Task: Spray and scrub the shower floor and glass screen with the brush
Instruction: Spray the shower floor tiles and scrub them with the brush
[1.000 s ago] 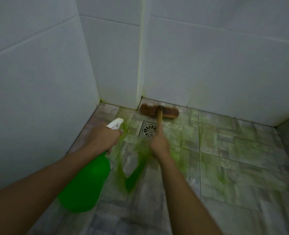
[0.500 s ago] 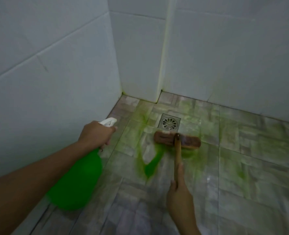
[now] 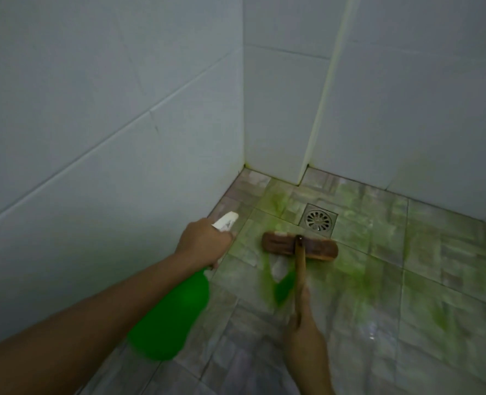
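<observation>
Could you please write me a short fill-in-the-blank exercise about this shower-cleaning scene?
1. The left hand grips a ____ spray bottle.
2. The right hand holds the brush by its ____.
3. The brush head lies just in front of the round metal ____.

Missing words: green; handle; drain

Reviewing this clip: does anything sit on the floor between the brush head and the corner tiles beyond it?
Only the drain grate, flush in the floor just beyond the brush head. Nothing raised shows between there and the corner. The right hand grips the handle; the left hand holds the spray bottle aside.
</observation>
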